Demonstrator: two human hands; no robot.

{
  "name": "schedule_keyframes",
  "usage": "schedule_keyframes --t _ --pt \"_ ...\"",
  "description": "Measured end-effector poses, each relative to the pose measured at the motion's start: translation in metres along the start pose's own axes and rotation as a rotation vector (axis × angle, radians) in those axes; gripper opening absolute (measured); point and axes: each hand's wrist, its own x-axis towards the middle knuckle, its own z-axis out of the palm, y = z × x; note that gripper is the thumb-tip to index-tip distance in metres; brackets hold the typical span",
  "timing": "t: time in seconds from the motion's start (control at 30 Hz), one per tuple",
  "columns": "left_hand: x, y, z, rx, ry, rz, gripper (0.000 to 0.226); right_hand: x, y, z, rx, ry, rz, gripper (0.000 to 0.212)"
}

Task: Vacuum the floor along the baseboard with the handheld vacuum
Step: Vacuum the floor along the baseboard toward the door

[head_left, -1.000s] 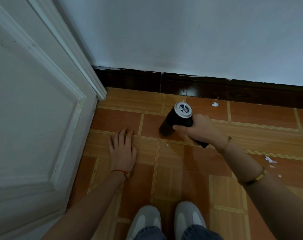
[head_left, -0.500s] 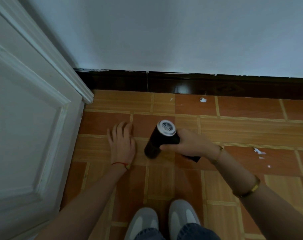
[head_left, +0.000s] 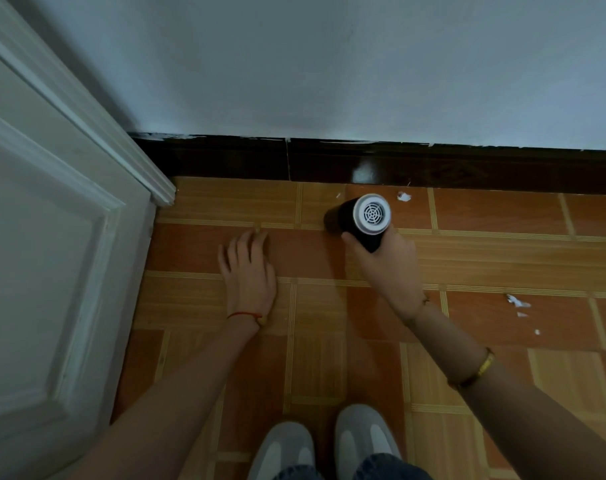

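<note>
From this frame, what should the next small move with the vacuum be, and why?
Probably slide the handheld vacuum in the right hand toward the white scrap beside the baseboard; its nozzle end sits just short of that scrap.

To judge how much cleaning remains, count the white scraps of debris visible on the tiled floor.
5: one scrap and one speck by the baseboard beside the vacuum; three at right. More may be hidden under the vacuum or arms.

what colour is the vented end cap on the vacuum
White, with a round grille, on a black vacuum body held in the right hand; clearest in the head view.
</note>
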Motion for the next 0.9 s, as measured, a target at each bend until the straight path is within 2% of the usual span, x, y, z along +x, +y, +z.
schedule_keyframes --t 0.2,0.37,0.43,0.53,0.6,0.73,0.83,0.9 --pt "0.001 0.014 0.012 0.021 -0.03 0.014 0.051 0.039 -0.004 0.005 0.037 -0.09 0.039 0.047" --pt "0.0 0.014 0.013 0.067 -0.033 0.024 0.051 0.05 0.022 -0.013 -0.04 0.076 0.102 0.064" --pt "0.0 0.015 0.012 0.076 -0.04 0.02 0.051 0.053 0.024 -0.014 -0.02 0.047 0.118 0.066" --pt "0.0 0.015 0.012 0.081 -0.047 0.016 0.051 0.059 0.007 -0.004 0.025 -0.053 0.083 0.051" --pt "-0.001 0.015 0.011 0.081 -0.047 0.018 0.051 0.063 -0.001 0.005 0.028 -0.079 0.049 0.051" --pt "0.0 0.015 0.011 0.073 -0.053 0.022 0.052 0.064 0.013 0.001 -0.033 0.041 0.121 0.061" --pt "0.0 0.016 0.01 0.073 -0.049 0.024 0.051 0.062 0.024 -0.009 -0.038 0.112 0.203 0.077" --pt "0.0 0.016 0.01 0.072 -0.044 0.027 0.051 0.063 0.02 -0.009 -0.06 0.107 0.169 0.076"
